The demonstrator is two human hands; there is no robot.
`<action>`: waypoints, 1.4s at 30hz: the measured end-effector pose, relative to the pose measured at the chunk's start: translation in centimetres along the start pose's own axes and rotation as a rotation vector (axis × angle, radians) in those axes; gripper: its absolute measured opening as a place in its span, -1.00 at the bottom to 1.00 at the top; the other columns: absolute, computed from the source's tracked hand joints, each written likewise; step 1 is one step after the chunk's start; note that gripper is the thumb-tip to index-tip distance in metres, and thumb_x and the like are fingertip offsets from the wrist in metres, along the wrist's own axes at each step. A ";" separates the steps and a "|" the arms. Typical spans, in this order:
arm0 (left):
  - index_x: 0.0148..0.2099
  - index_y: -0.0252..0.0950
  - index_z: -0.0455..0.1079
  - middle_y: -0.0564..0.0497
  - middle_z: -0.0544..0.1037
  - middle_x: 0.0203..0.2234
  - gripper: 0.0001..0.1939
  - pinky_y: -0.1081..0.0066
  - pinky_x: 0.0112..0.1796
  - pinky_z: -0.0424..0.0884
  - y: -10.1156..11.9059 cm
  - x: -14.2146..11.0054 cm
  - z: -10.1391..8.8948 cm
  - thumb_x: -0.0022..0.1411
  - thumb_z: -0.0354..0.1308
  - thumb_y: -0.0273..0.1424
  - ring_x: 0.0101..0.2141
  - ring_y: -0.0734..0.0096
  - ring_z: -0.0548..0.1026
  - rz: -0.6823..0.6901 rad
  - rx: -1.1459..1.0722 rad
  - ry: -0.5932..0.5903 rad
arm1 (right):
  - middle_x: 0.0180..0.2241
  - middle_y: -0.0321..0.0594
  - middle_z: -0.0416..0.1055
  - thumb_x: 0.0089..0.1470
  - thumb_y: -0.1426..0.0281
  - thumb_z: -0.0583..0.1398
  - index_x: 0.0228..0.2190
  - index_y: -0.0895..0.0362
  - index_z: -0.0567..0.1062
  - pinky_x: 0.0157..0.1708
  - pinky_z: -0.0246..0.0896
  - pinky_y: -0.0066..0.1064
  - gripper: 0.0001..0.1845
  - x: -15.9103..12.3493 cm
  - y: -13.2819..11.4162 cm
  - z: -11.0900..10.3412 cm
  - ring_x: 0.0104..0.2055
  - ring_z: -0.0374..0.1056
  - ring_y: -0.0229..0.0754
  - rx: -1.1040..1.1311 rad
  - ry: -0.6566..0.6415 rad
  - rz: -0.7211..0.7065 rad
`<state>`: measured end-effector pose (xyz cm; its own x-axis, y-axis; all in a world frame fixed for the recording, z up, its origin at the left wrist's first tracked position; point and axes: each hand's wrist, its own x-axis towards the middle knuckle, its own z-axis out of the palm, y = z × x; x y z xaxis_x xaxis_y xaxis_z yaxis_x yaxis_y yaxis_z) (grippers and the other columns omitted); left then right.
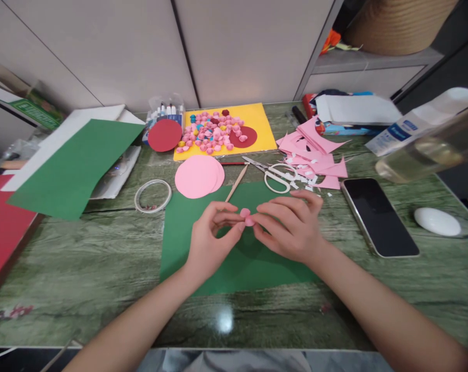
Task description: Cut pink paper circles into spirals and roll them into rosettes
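Between the fingertips of both hands is a small pink rolled paper flower (246, 217), held above a green sheet (234, 268). My left hand (214, 232) pinches it from the left, thumb below and fingers above. From the right, my right hand (290, 225) grips its other side, fingers bent together. Just beyond the hands lie pink paper circles (197, 176), a pointed wooden stick (237, 183) and white-handled scissors (277, 175). Many small rolled paper flowers (214, 134), mostly pink, are heaped on a yellow sheet (259, 116) at the back.
Pink paper scraps (315, 150) lie behind the scissors. A phone (379, 217), a white mouse (437, 221) and a clear bottle (420, 155) stand or lie at right. At left are a roll of tape (153, 196), a green sheet (78, 165) and a red sheet (9, 222).
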<state>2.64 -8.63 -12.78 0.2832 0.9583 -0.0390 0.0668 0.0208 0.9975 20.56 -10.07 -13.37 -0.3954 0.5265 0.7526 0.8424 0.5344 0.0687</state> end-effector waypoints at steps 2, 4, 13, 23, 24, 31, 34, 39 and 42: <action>-0.22 -0.30 0.31 0.03 0.56 -0.44 -0.77 0.52 -0.30 0.43 0.0 0.3 0.0 0.04 0.21 -0.42 -0.39 0.50 0.52 -0.089 -0.071 -0.008 | -0.37 -0.40 0.47 -0.07 0.40 0.23 -0.48 0.04 0.43 -0.07 -0.02 -0.20 -0.95 0.0 -0.1 0.0 -0.26 0.27 -0.26 0.005 -0.003 -0.009; -0.29 -0.33 0.38 0.02 0.56 -0.46 -0.83 0.54 -0.33 0.42 -0.1 0.5 0.0 0.02 0.22 -0.40 -0.42 0.51 0.51 -0.132 -0.119 -0.016 | -0.37 -0.41 0.47 -0.06 0.41 0.23 -0.49 0.04 0.42 -0.06 -0.02 -0.21 -0.95 0.0 -0.2 0.0 -0.26 0.27 -0.27 0.011 -0.010 -0.016; -0.41 -0.34 0.46 0.05 0.53 -0.56 -0.88 0.56 -0.40 0.35 -0.3 0.9 0.1 -0.02 0.26 -0.39 -0.49 0.57 0.44 -0.234 -0.284 -0.017 | -0.36 -0.39 0.46 -0.09 0.43 0.25 -0.49 0.05 0.43 -0.08 -0.01 -0.21 -0.93 0.1 -0.4 0.0 -0.26 0.26 -0.26 0.030 -0.003 -0.032; -0.41 -0.35 0.48 0.03 0.54 -0.54 -0.87 0.55 -0.40 0.34 -0.1 0.9 -0.1 -0.03 0.26 -0.38 -0.49 0.58 0.41 -0.265 -0.274 -0.031 | -0.38 -0.42 0.46 -0.09 0.41 0.25 -0.52 0.03 0.41 -0.09 0.00 -0.22 -0.92 0.0 -0.2 0.1 -0.28 0.27 -0.26 0.032 0.004 -0.030; -0.41 -0.34 0.48 0.02 0.54 -0.55 -0.87 0.54 -0.40 0.35 -0.1 0.9 -0.1 -0.03 0.26 -0.38 -0.50 0.57 0.42 -0.266 -0.273 -0.033 | -0.37 -0.42 0.46 -0.09 0.41 0.25 -0.52 0.02 0.41 -0.09 0.00 -0.22 -0.92 0.0 -0.2 0.1 -0.27 0.27 -0.26 0.033 0.001 -0.030; -0.41 -0.35 0.47 0.01 0.53 -0.55 -0.85 0.50 -0.42 0.35 -0.1 0.9 -0.1 -0.03 0.26 -0.35 -0.51 0.54 0.42 -0.270 -0.252 -0.037 | -0.37 -0.41 0.46 -0.11 0.41 0.27 -0.49 0.00 0.45 -0.10 0.02 -0.22 -0.91 -0.1 -0.2 0.0 -0.25 0.26 -0.24 0.080 0.017 -0.024; -0.41 -0.35 0.47 0.02 0.53 -0.55 -0.85 0.51 -0.41 0.35 -0.2 0.9 -0.2 -0.03 0.26 -0.35 -0.50 0.55 0.42 -0.263 -0.258 -0.042 | -0.37 -0.40 0.46 -0.12 0.39 0.28 -0.49 0.01 0.44 -0.10 0.04 -0.21 -0.91 -0.2 -0.2 0.0 -0.25 0.26 -0.23 0.094 0.023 -0.012; -0.41 -0.35 0.47 0.04 0.52 -0.57 -0.86 0.52 -0.41 0.36 -0.1 0.8 -0.2 -0.03 0.26 -0.36 -0.51 0.56 0.42 -0.260 -0.265 -0.047 | -0.40 -0.38 0.45 -0.13 0.37 0.29 -0.47 0.01 0.44 -0.13 0.06 -0.23 -0.88 -0.2 -0.1 0.0 -0.28 0.27 -0.23 0.092 0.039 -0.008; -0.42 -0.34 0.47 0.04 0.52 -0.57 -0.87 0.53 -0.41 0.35 -0.1 0.9 -0.2 -0.03 0.26 -0.36 -0.52 0.58 0.42 -0.248 -0.264 -0.042 | -0.40 -0.39 0.45 -0.12 0.36 0.29 -0.48 0.01 0.44 -0.13 0.06 -0.23 -0.89 -0.2 -0.2 0.1 -0.28 0.26 -0.24 0.090 0.040 -0.002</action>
<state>2.64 -7.75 -12.91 0.3288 0.9023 -0.2790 -0.1089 0.3296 0.9378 20.46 -10.19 -13.56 -0.3807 0.4992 0.7783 0.8045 0.5938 0.0126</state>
